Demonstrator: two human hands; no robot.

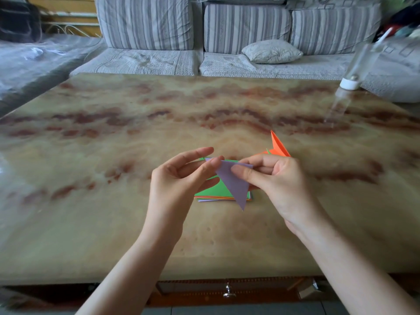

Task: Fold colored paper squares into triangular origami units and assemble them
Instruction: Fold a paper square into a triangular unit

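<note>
Mid-frame, the left hand (179, 178) and right hand (281, 178) pinch the top corners of the purple paper triangle (231, 185) between thumb and fingers; edges should match before creasing.

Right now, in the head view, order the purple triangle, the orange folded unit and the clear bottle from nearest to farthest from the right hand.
1. Purple triangle: pinched in the right hand, with the left hand on its other corner.
2. Orange folded unit: on the table, just behind that hand.
3. Clear bottle: far right table edge.
</note>
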